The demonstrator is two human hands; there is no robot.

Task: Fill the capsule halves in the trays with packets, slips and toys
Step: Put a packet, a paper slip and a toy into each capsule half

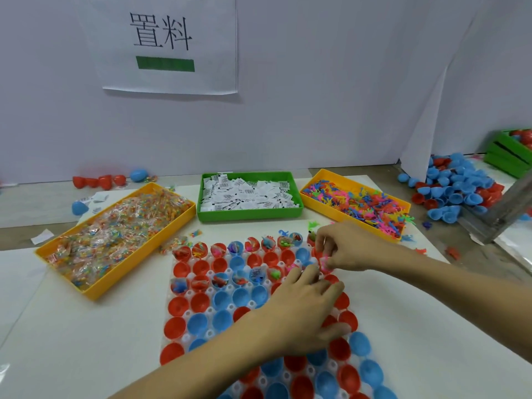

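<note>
On the near white tabletop (403, 312) lies a clear egg-style tray (184, 345) packed with red and blue capsule halves (224, 298), open sides up. Filled already: most of the far row and part of the third row, each with bits of colour inside; bare still: the second row and the nearer rows. Over the right part of the tray, the left hand (302, 312), fingers spread loosely and pointing far, gripping nothing that can be seen. Just beyond it, at the tray's far right corner, the right hand (342, 249), fingertips pinching a small pink toy (324, 262) above a red half. Far left, a yellow bin (95, 292) heaped with clear candy packets (121, 234). Far centre, a green bin (250, 213) of folded white slips (247, 195). Far right, a second yellow bin (325, 208) of bright plastic toys (359, 207). Further right, a loose heap of spare halves (454, 188) beside a green crate (506, 159). On the wall, a paper sign (167, 44).
</note>
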